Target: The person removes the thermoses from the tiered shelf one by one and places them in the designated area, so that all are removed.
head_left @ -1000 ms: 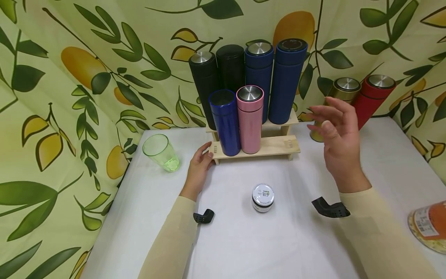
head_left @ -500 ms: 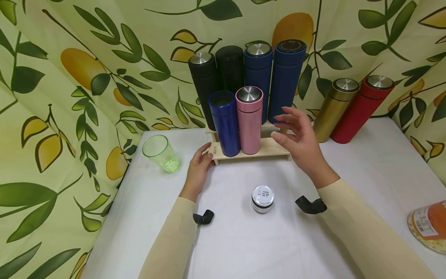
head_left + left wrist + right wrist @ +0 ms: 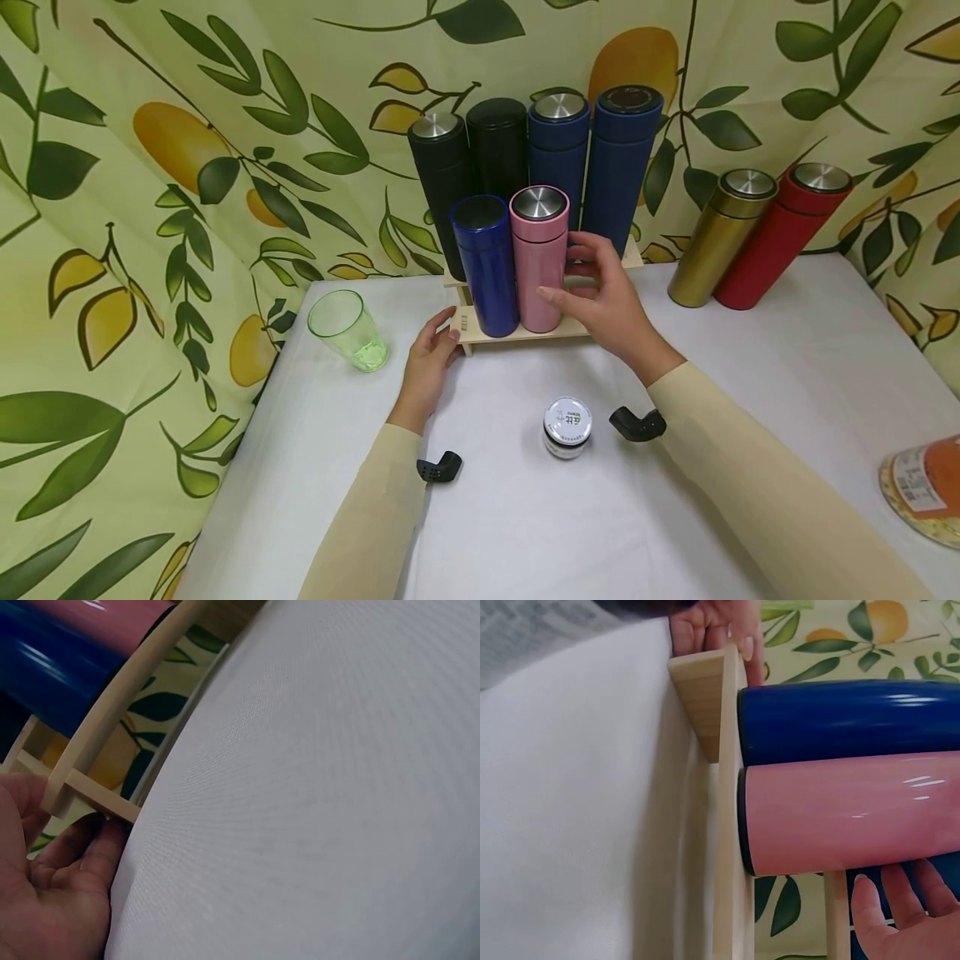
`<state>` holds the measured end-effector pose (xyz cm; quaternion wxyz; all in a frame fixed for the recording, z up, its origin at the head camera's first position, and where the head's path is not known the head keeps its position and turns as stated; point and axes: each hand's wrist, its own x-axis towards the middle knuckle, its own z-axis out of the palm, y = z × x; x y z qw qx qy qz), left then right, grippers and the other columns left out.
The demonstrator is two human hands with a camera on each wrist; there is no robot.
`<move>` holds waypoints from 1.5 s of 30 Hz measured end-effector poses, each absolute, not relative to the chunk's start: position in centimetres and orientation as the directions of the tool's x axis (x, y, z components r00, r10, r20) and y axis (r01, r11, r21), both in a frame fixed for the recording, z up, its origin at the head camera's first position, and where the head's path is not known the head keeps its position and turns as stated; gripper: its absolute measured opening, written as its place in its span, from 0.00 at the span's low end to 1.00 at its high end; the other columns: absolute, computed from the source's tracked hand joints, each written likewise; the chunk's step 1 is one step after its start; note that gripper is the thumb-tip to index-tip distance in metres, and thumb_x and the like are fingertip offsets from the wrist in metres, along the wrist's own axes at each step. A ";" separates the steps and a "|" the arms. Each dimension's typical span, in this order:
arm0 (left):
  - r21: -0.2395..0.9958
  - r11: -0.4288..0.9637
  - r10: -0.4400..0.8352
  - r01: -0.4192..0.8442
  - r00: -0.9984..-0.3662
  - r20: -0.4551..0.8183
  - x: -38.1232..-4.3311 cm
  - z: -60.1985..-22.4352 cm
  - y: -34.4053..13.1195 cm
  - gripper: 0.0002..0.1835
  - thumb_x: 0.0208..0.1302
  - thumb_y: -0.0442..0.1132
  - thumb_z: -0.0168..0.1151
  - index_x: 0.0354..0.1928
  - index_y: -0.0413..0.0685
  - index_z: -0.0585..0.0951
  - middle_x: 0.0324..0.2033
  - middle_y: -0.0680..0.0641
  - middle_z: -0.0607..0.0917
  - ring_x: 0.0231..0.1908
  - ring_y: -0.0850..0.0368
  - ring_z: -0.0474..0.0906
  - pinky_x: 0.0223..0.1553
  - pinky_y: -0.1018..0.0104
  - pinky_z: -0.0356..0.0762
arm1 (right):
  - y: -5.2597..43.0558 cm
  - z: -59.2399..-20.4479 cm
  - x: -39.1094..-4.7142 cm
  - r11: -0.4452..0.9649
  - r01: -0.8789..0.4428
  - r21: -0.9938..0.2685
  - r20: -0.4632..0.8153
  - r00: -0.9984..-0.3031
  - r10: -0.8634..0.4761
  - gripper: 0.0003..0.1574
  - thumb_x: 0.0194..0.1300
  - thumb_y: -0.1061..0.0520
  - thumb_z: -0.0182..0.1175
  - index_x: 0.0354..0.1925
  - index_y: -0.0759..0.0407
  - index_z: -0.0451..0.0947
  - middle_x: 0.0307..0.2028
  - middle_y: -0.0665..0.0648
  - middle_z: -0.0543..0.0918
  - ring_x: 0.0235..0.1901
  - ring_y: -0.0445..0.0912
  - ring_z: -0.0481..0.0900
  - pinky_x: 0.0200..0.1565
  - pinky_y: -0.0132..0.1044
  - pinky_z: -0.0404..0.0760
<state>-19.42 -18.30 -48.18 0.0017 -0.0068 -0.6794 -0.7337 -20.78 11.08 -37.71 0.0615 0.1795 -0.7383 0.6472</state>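
At the left end of the wooden two-step rack (image 3: 468,327), my left hand (image 3: 430,357) grips the lower step. In the left wrist view its thumb and curled fingers (image 3: 82,855) lie around the end of the board. A pink vacuum flask (image 3: 542,271) stands upright on that step, beside a glossy blue flask (image 3: 487,275). My right hand (image 3: 611,304) is at the pink flask's right side, its thumb in front of the flask. The right wrist view shows its extended fingers (image 3: 904,892) touching the flask's side, with some fingertips hidden.
Two black flasks (image 3: 438,183) and two dark-blue flasks (image 3: 618,183) fill the upper step. Gold (image 3: 712,250) and red (image 3: 780,246) flasks stand right. A green glass (image 3: 345,329) is left, a small white-lidded jar (image 3: 567,423) in front, an orange-labelled jar (image 3: 926,487) far right.
My right hand has moved left from in front of the gold flask to the pink flask's side. My left hand has stayed at the rack's end.
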 end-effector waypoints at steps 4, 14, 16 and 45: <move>0.997 -0.073 0.008 0.013 -1.000 0.014 -19.4 -48.2 -18.3 0.26 0.86 0.35 0.55 0.81 0.49 0.72 0.71 0.37 0.77 0.68 0.46 0.77 0.67 0.57 0.78 | 10.7 -37.8 -21.4 0.107 -0.338 -0.935 0.314 -0.930 -0.191 0.50 0.71 0.59 0.75 0.80 0.55 0.59 0.69 0.61 0.73 0.64 0.57 0.77 0.67 0.58 0.79; 0.997 -0.074 0.013 0.011 -1.000 0.012 -19.5 -48.3 -18.3 0.26 0.86 0.36 0.56 0.81 0.49 0.72 0.71 0.37 0.77 0.68 0.46 0.77 0.66 0.59 0.79 | 10.3 -38.2 -22.0 0.149 -0.330 -0.932 0.302 -0.936 -0.183 0.52 0.70 0.60 0.76 0.81 0.56 0.59 0.68 0.61 0.73 0.64 0.56 0.76 0.67 0.57 0.78; 0.997 -0.076 0.014 0.013 -1.000 0.014 -19.5 -48.2 -18.3 0.26 0.86 0.35 0.56 0.81 0.49 0.72 0.71 0.37 0.78 0.68 0.46 0.77 0.66 0.60 0.79 | 10.2 -38.2 -22.0 0.159 -0.329 -0.931 0.301 -0.937 -0.180 0.51 0.70 0.59 0.77 0.81 0.56 0.59 0.68 0.60 0.73 0.64 0.55 0.76 0.66 0.58 0.79; 0.998 -0.058 0.012 0.013 -1.000 0.013 -19.4 -48.2 -18.4 0.26 0.86 0.36 0.55 0.81 0.51 0.72 0.71 0.38 0.77 0.68 0.46 0.77 0.67 0.59 0.78 | 10.9 -38.0 -20.8 0.202 -0.390 -0.898 0.369 -0.920 -0.131 0.49 0.67 0.64 0.78 0.77 0.57 0.64 0.65 0.60 0.76 0.63 0.54 0.77 0.65 0.56 0.81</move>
